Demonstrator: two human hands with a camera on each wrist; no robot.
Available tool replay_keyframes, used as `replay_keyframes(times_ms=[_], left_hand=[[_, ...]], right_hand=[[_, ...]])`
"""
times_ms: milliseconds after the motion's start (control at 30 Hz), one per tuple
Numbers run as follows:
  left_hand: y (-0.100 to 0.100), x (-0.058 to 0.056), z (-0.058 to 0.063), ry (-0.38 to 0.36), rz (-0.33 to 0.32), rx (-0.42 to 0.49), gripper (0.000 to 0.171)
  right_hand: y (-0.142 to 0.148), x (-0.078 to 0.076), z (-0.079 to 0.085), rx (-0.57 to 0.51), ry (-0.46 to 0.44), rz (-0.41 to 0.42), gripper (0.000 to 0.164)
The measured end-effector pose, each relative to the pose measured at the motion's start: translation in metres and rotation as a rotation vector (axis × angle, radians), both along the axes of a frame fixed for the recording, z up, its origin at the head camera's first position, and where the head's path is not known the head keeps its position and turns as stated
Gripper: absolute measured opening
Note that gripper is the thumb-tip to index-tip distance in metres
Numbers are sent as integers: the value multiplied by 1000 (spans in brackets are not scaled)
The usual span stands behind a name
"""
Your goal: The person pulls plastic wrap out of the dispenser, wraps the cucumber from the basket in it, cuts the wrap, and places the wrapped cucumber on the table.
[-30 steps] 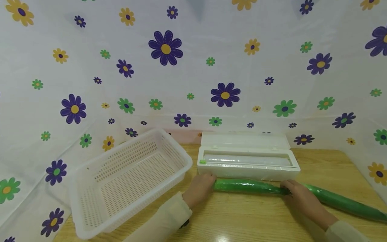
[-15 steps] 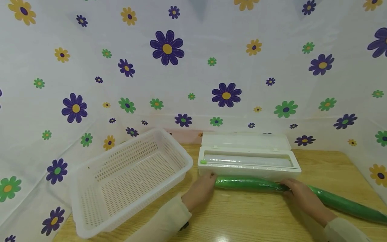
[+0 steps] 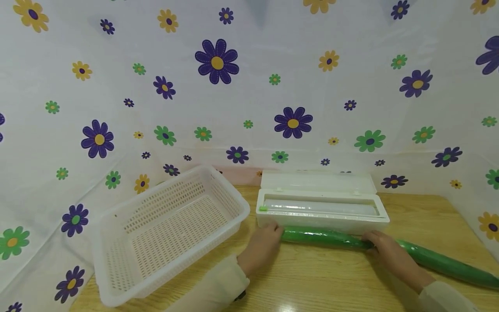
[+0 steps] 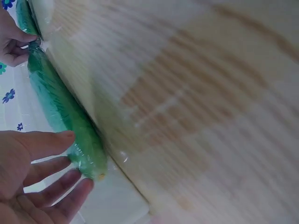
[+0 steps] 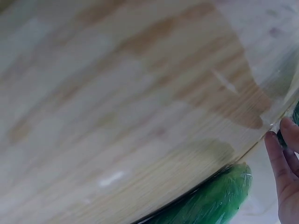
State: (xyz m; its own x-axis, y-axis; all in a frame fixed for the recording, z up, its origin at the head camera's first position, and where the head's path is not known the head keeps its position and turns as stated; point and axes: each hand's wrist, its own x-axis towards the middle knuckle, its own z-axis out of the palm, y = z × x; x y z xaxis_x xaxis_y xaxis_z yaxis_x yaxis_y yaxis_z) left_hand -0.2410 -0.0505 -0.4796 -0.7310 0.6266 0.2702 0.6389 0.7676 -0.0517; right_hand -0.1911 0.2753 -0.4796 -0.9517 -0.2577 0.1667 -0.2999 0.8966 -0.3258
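Note:
A long green cucumber [image 3: 323, 236] in shiny clear film lies crosswise on the wooden table, just in front of the white cling film box [image 3: 323, 223]. My left hand [image 3: 262, 245] is at its left end; in the left wrist view the thumb and spread fingers hold the tip [image 4: 93, 161]. At the opposite end, my right hand [image 3: 391, 255] pinches the dark narrow end with thumb and fingers. A second cucumber [image 3: 448, 262], also glossy, lies slanting to the right, partly behind the right hand. In the right wrist view its rounded tip [image 5: 224, 191] shows film wrinkles.
The cling film box stands with its lid [image 3: 317, 182] raised, a film roll [image 3: 319, 206] and a green slider [image 3: 263, 209] showing. A white perforated plastic basket [image 3: 230, 232] stands at the left. Behind everything hangs a flower-patterned sheet [image 3: 249, 95].
The held cucumber has shifted slightly back toward the box. My left hand has moved a little to the right over its end; my right hand keeps its hold.

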Motion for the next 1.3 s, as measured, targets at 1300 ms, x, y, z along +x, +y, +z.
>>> replay_keyframes(times_ms=[1300], left_hand=[[-4,-5,-5,-170,-68,27,28]], right_hand=[[20,-11,11,23,-66,65,11]])
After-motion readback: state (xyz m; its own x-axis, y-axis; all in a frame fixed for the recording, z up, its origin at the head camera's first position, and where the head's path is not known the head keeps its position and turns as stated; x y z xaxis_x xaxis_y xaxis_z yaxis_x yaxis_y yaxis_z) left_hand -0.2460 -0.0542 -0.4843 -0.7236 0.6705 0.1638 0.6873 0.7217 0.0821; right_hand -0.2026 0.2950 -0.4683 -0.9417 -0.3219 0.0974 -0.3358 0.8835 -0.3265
